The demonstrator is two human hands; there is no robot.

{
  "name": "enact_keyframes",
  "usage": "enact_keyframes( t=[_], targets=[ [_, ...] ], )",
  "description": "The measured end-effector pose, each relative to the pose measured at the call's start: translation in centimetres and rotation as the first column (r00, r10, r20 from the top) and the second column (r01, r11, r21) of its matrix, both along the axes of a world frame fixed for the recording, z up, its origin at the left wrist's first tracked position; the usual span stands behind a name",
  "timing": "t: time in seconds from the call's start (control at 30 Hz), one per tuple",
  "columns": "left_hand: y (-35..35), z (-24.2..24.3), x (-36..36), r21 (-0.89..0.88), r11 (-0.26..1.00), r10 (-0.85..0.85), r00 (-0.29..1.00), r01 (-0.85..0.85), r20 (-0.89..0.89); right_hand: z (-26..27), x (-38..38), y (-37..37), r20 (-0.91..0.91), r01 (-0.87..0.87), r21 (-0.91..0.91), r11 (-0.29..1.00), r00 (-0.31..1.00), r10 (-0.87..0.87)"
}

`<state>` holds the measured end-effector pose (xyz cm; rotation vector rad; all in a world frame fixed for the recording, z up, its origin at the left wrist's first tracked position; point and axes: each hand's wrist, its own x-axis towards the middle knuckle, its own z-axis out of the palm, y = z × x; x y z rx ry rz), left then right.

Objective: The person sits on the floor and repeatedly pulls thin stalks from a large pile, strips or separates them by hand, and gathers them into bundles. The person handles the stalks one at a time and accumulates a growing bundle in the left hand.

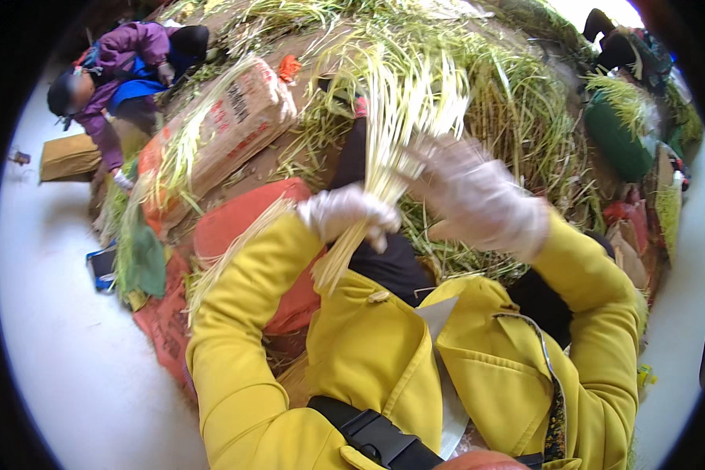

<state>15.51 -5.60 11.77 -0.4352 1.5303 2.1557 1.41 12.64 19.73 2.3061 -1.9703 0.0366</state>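
Observation:
My left hand (349, 214), in a whitish glove, grips a bundle of long pale leafy stalks (382, 147) near their lower ends. The cut-looking ends stick out below the fist, and the yellow-green tops fan out away from me. Just right of the bundle is my right hand (482, 194), gloved too and blurred by motion. Its fingers are apart and close to the stalks; whether they touch cannot be made out. Left of my left hand, more pale stalks (244, 252) lie across a red bundle or cushion (241, 226), partly behind my yellow sleeve.
Beyond my hands spreads a heap of loose green stalks (523, 111). At the left lies a large printed sack (235, 117) with stalks on it. A person in purple (123, 53) bends beside it. A green sack (617, 138) and another person (640, 53) are at the right.

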Motion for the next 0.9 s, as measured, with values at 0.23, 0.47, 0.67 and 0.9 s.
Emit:
enact_keyframes(
  t=[0.23, 0.47, 0.67, 0.9],
  targets=[
    [7.0, -2.9, 18.3, 0.04, 0.863, 0.406, 0.739, -0.504, 0.538, -15.1, 15.5, -6.7, 0.27, -0.509, -0.135, 0.85, 0.807, 0.526],
    [7.3, 4.7, 20.3, 0.066, 0.86, 0.49, 0.856, -0.506, 0.166, -7.6, 9.7, -9.1, 0.124, -0.548, -0.347, 0.761, 0.777, 0.617],
    [4.3, 9.9, 18.2, -0.173, 0.862, 0.456, 0.878, -0.476, -0.144, -0.8, 0.0, -10.7, 0.697, -0.436, -0.367, 0.821, 0.456, 0.554],
    [2.7, 11.8, 18.9, -0.385, 0.684, 0.181, 0.656, -0.62, -0.733, 8.3, 0.3, -10.6, 0.955, -0.49, 0.053, 0.87, 0.278, 0.099]
  ],
)
